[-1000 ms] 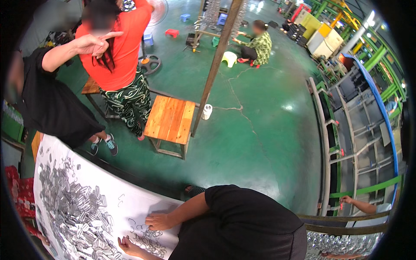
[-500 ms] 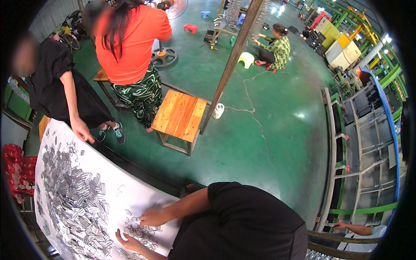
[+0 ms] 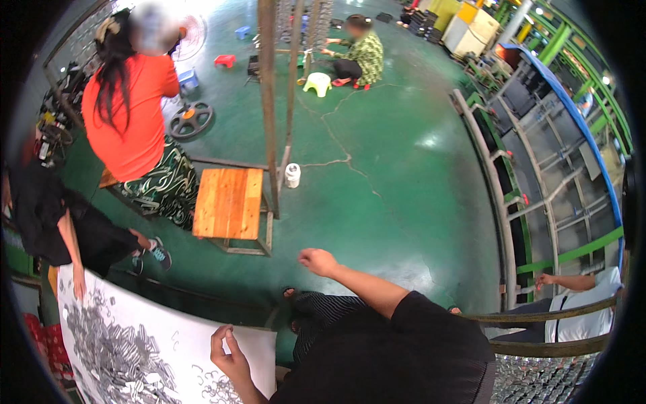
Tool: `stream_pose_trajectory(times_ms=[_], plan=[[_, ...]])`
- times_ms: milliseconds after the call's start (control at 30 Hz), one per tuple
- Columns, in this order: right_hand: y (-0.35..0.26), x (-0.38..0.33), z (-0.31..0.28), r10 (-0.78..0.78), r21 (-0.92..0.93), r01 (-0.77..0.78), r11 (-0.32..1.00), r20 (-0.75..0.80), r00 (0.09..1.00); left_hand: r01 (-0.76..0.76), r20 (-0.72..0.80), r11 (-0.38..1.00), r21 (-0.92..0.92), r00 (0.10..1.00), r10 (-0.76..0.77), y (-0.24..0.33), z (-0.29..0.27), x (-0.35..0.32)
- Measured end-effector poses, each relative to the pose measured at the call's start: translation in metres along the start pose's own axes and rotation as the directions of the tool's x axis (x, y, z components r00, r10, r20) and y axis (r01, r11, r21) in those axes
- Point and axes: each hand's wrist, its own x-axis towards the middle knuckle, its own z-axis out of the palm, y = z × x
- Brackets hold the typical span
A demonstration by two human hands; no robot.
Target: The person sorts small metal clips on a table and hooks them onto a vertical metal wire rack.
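My left hand (image 3: 230,355) is raised over the white tabletop (image 3: 258,342), fingers curled round towards the thumb. Whether a small piece sits between its fingertips I cannot make out. Beneath and beside it lie thin curved hook-like metal pieces (image 3: 214,385), loosely scattered. My right hand (image 3: 319,262) is off the table, above the green floor, with its fingers bent together; what they hold, if anything, is hidden. Further left on the table spreads a big heap of small grey metal pieces (image 3: 124,357).
A person in black (image 3: 47,222) reaches onto the table's far left corner. Another in orange (image 3: 131,114) stands beyond, near a wooden stool (image 3: 229,202) and a metal post (image 3: 268,101). A white can (image 3: 292,176) stands on the floor. A seated person (image 3: 582,299) is at right.
My right hand has left the curved pieces and swung up and right, off the table. My left hand has lifted and its fingers have curled. The view has shifted right.
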Motion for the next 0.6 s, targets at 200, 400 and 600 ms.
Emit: stream_pose_trajectory(times_ms=[200,400,600], plan=[[0.255,-0.132,-0.003,0.673,-0.370,-0.567,0.736,0.309,0.672,-0.273,0.242,0.962,0.007,0.934,0.264,0.087,0.081,0.061],[0.417,-0.213,0.017,0.829,-0.274,-0.792,0.545,0.315,0.462,-0.293,0.390,0.928,-0.229,0.846,0.363,0.157,0.263,0.105],[0.539,-0.071,-0.207,0.677,-0.235,-0.643,0.729,0.110,0.728,-0.275,0.565,0.879,-0.390,0.682,0.465,0.277,0.507,0.138]])
